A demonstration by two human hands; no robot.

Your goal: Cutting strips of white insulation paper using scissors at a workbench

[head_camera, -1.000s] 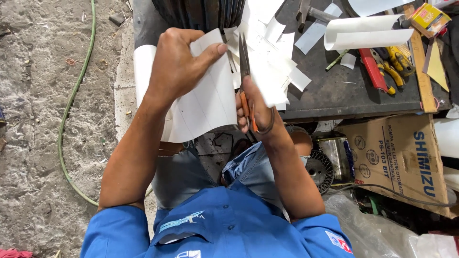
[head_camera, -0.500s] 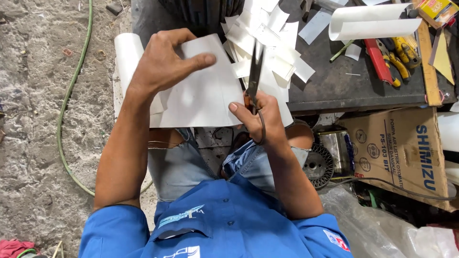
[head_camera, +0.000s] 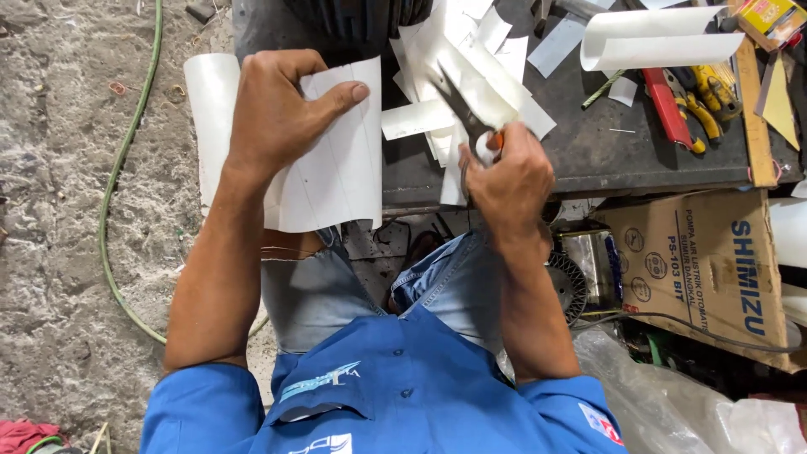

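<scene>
head view: the white sheet (head_camera: 332, 168) is pinched by the fingers (head_camera: 340, 94) of the left hand (head_camera: 277, 113), thumb laid over its top edge, and is held up clear of the dark surface (head_camera: 588, 143), partly curled at its left side. the right hand (head_camera: 508, 181) is clenched around the orange handles of a pair of scissors (head_camera: 466, 118), blades pointed up and away into a heap of white offcuts (head_camera: 471, 59), apart from the sheet. a slip is judged possible: the sheet is gripped only near one edge, so it could sag or twist and a pencilled line could be missed. the blade tips could snag the loose strips and scatter them. red and yellow pliers (head_camera: 689, 105) and a paper roll (head_camera: 660, 42) lie well apart; a cardboard box (head_camera: 714, 269) sits below.
</scene>
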